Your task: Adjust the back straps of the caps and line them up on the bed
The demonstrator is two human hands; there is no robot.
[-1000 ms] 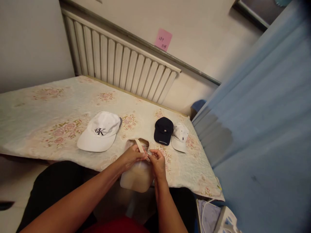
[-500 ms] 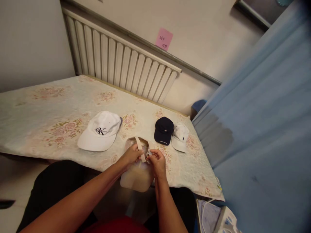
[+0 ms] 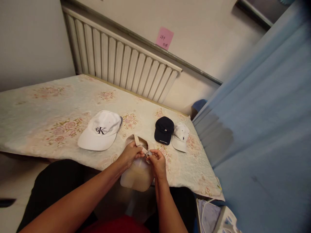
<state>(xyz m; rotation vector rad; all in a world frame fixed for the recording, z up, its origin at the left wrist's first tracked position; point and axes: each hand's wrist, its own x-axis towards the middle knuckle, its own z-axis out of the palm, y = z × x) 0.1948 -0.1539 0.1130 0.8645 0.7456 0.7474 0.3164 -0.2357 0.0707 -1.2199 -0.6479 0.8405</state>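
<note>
Between my hands is a beige baseball cap (image 3: 137,178), its brim toward me over the bed's front edge and its back strap upward. My left hand (image 3: 131,153) is closed on the cap's cloth strap (image 3: 137,140), pinching it near its end. The fingers of my right hand (image 3: 157,161) pinch the small metal buckle (image 3: 149,153) on the other side of the back opening. The strap's end lies close to the buckle; whether it passes through I cannot tell. The cap's crown is partly hidden by my hands.
On the flowered bedspread (image 3: 80,97) lie a white cap with black letters (image 3: 100,131) to the left, and a black cap (image 3: 164,131) touching a smaller white cap (image 3: 180,137) to the right. A radiator (image 3: 121,58) stands behind. A blue curtain (image 3: 252,129) hangs at the right.
My left hand has shifted slightly, and the strap's loose end, which hung down past my fingers, now points toward the buckle. My right hand stays at the buckle.
</note>
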